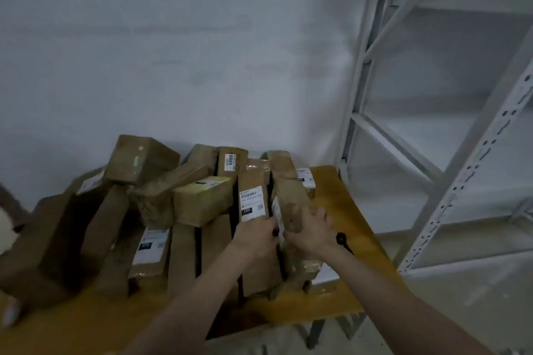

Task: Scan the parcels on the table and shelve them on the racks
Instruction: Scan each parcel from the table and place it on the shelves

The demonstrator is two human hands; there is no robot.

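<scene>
Barely begun — the pile is untouched

Head view: your left hand grips the labelled parcel; your right hand curls round the tilted parcel beside it. Left of your grip the pile of parcels covers the table — the rack holds none.

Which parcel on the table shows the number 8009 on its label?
The upright parcel at the back of the pile, middle; its white label reads 8009 sideways.
</scene>
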